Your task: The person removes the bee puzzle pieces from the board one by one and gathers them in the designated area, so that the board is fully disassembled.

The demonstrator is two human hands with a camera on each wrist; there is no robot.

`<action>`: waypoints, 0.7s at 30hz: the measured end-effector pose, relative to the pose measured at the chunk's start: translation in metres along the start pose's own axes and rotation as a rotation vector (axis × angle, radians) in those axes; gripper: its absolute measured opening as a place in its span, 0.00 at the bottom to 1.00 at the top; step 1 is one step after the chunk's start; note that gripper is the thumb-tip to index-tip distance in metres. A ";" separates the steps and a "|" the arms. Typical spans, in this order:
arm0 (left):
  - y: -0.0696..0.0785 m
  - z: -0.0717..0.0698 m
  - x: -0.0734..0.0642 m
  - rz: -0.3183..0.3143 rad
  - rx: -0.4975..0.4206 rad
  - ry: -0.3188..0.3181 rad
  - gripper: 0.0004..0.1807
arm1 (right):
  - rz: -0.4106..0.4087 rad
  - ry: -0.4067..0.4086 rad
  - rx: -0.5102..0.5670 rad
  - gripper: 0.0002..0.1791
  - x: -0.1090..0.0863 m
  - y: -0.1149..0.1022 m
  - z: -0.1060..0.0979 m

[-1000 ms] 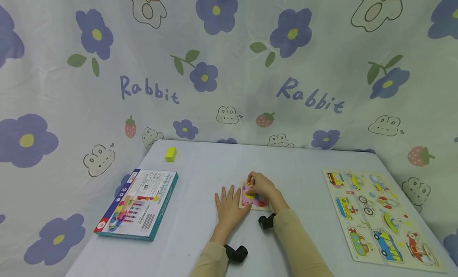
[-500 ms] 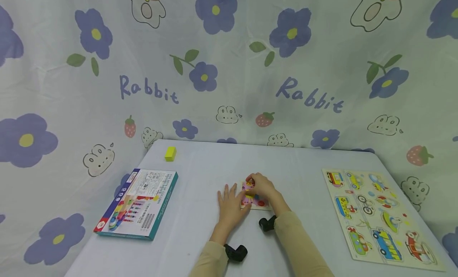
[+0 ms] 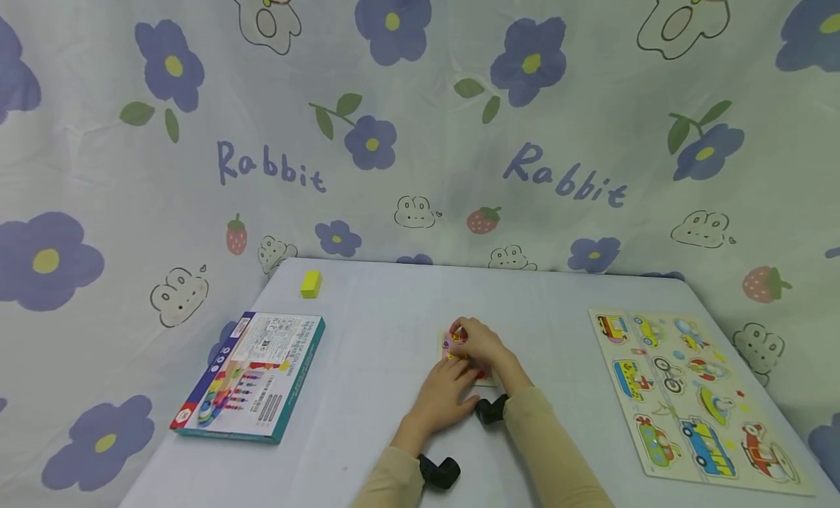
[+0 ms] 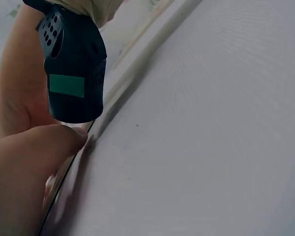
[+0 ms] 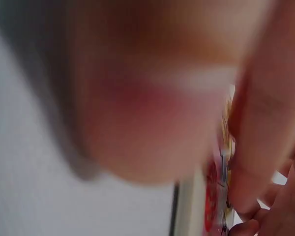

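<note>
A small pink puzzle board [image 3: 448, 345] with a pale rim lies mid-table, largely covered by both hands in the head view. My right hand [image 3: 485, 345] curls over its upper part, thumb and index finger pinching a small yellow-and-red puzzle piece [image 3: 456, 338] at the board's upper left. Fingers hide most of that piece. My left hand [image 3: 445, 397] lies across the lower left of the board, fingers extended close to the right hand's fingers and thumb pointing right. In the right wrist view, blurred fingers [image 5: 263, 118] reach along the board's colourful face [image 5: 214, 196].
A flat toy box [image 3: 262, 369] lies at the left, with a yellow block [image 3: 311, 283] behind it. On the right is a large vehicle puzzle board [image 3: 695, 399]. Both wrists wear black cameras [image 3: 440, 473], and a patterned curtain [image 3: 420, 114] hangs behind the table.
My left hand has moved from the board's left edge onto its lower part, toward the right hand, its fingers less spread. The right hand stays nearly in place over the board.
</note>
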State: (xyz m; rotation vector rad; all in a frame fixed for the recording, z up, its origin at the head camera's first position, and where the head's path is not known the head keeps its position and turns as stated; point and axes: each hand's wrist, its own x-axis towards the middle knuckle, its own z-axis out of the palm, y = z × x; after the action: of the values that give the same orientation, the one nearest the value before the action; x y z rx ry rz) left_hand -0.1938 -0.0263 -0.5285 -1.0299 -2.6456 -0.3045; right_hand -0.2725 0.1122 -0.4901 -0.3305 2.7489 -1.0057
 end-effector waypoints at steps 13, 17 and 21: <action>0.001 0.000 0.000 -0.044 -0.021 -0.060 0.27 | -0.021 0.085 0.242 0.08 0.001 0.005 0.004; 0.000 0.001 -0.001 -0.055 -0.036 -0.067 0.27 | -0.001 0.143 0.335 0.09 0.000 0.008 0.002; 0.000 0.002 -0.001 -0.061 -0.047 -0.063 0.27 | 0.072 0.193 0.517 0.12 -0.003 0.017 -0.005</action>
State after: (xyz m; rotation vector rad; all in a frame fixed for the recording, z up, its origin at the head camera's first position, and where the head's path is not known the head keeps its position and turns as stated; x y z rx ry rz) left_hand -0.1933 -0.0262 -0.5310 -0.9893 -2.7425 -0.3545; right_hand -0.2736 0.1291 -0.4974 -0.0515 2.5022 -1.7420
